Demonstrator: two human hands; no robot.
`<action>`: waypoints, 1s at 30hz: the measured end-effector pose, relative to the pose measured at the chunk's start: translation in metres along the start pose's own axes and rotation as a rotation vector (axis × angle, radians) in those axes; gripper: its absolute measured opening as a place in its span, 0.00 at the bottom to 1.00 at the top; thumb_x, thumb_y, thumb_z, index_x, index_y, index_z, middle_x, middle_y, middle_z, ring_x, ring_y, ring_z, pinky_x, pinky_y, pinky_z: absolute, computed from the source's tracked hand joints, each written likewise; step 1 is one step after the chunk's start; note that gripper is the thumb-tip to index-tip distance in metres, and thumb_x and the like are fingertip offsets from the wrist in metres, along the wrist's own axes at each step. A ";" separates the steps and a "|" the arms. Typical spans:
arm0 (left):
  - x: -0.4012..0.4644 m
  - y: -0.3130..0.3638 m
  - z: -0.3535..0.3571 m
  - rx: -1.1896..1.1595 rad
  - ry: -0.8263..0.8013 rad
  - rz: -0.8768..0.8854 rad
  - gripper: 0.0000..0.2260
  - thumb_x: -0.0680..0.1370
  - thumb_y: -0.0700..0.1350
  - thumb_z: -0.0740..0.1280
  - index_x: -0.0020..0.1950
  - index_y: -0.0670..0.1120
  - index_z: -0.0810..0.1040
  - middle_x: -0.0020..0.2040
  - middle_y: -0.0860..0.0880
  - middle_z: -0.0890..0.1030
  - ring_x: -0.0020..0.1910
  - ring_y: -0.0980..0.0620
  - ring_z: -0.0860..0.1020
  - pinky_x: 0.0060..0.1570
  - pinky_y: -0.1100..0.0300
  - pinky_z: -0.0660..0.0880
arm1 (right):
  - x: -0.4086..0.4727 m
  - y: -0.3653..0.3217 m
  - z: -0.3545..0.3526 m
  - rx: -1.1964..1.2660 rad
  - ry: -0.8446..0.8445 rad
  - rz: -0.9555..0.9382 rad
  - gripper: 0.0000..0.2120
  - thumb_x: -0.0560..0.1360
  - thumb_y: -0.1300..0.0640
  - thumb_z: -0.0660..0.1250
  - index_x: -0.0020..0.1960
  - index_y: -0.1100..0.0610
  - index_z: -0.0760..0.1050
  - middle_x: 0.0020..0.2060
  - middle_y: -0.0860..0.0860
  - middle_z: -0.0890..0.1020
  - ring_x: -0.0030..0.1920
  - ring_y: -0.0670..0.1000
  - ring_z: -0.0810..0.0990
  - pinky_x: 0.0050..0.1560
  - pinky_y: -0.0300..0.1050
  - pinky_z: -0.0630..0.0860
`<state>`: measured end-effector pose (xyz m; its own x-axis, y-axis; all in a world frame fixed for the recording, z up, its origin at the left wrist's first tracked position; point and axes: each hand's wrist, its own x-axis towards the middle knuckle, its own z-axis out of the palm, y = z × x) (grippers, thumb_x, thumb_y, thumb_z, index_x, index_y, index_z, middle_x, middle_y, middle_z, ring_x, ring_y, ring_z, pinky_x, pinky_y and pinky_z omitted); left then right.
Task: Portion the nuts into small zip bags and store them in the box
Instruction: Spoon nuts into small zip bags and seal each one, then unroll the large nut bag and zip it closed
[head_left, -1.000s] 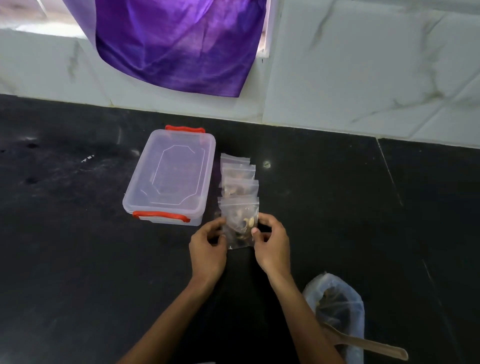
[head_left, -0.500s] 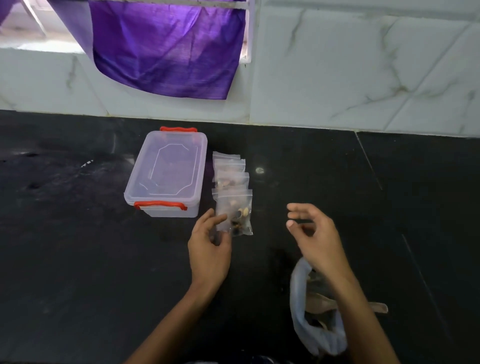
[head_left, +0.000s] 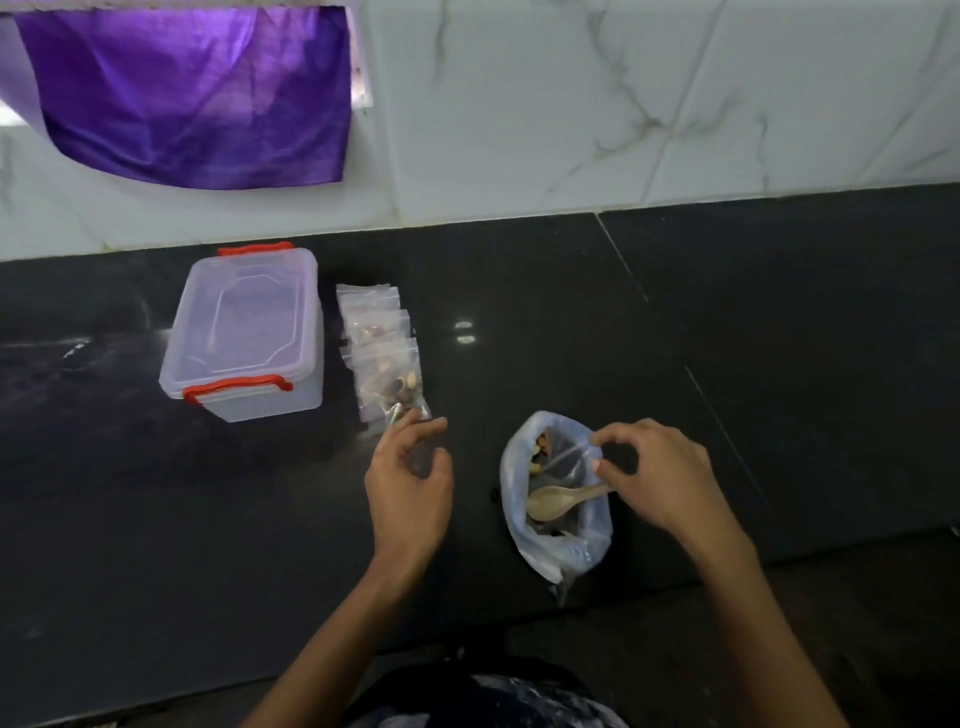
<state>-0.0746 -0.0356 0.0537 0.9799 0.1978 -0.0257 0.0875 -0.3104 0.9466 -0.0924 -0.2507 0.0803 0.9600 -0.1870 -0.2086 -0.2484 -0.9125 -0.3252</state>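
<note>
on the black counter, lidded box (head_left: 244, 332), nut-filled zip bags (head_left: 382, 358), right hand (head_left: 657, 475) fingers pinching nut bag (head_left: 558, 512) rim, left hand (head_left: 410, 480) fingers loose

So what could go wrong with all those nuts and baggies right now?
1. The floppy clear plastic bag of nuts sits open by the black counter's front edge; the right hand, pinching its rim, might tip it and spill nuts.
2. The wooden spoon resting inside could flick nuts out.
3. The filled small zip bags overlap loosely beside the closed clear box with red handles; the left hand hovering nearby might scatter them.
</note>
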 end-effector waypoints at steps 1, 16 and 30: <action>-0.003 -0.001 0.003 0.001 -0.014 -0.002 0.13 0.74 0.31 0.65 0.52 0.47 0.81 0.64 0.48 0.76 0.65 0.55 0.71 0.46 0.82 0.65 | -0.002 0.001 0.003 -0.017 -0.020 0.026 0.12 0.75 0.48 0.66 0.59 0.42 0.74 0.54 0.46 0.76 0.58 0.48 0.75 0.59 0.48 0.68; -0.033 -0.013 0.025 0.022 -0.090 -0.185 0.16 0.76 0.32 0.62 0.60 0.46 0.79 0.64 0.48 0.76 0.55 0.55 0.77 0.55 0.58 0.75 | -0.022 0.009 0.011 0.454 0.047 0.116 0.08 0.78 0.60 0.63 0.49 0.51 0.80 0.43 0.45 0.80 0.40 0.39 0.75 0.35 0.29 0.66; -0.045 -0.011 0.024 0.024 -0.086 -0.216 0.16 0.75 0.33 0.63 0.58 0.49 0.79 0.60 0.45 0.79 0.54 0.48 0.79 0.57 0.51 0.77 | -0.033 0.046 0.034 1.199 0.464 0.797 0.10 0.76 0.63 0.65 0.55 0.55 0.79 0.49 0.48 0.79 0.52 0.45 0.74 0.57 0.41 0.70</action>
<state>-0.1157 -0.0636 0.0364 0.9496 0.1822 -0.2550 0.2999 -0.2919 0.9082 -0.1397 -0.2744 0.0409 0.4253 -0.7788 -0.4611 -0.4432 0.2649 -0.8564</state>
